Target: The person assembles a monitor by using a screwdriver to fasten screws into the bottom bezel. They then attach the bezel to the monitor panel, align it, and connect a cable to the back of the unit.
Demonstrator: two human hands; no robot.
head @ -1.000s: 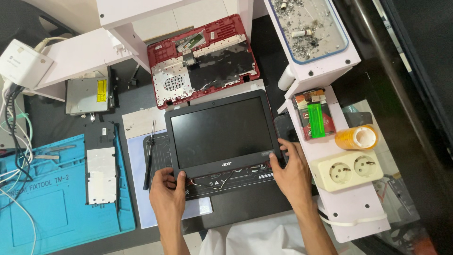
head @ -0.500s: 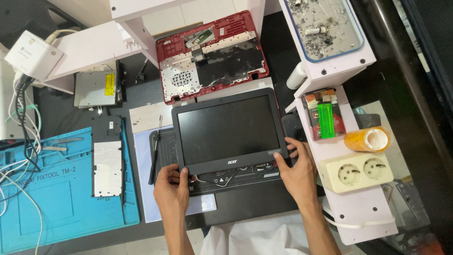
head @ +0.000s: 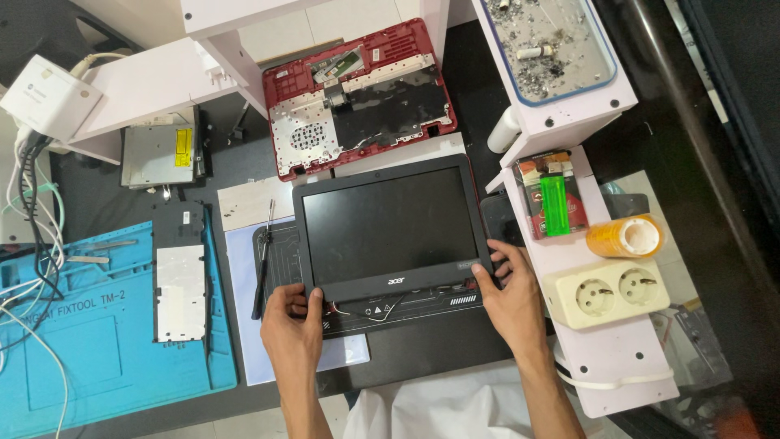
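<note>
The laptop screen panel (head: 390, 228) lies at the centre of the counter (head: 471, 97), over the black base. Its lower corners are gripped: the left hand (head: 291, 325) at 7 o'clock, the right hand (head: 508, 293) at 5 o'clock. Even pressure is best kept on both corners, so the loose cable (head: 370, 307) is spared.

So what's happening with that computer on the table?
A person is taking apart a laptop. Their left hand and right hand each hold a bottom corner of the black flat screen panel, which lies over the black laptop base with thin wires showing at the hinge. Behind it sits a red plastic laptop shell with its insides showing. A black screwdriver lies to the left, near a blue rubber work mat.
</note>
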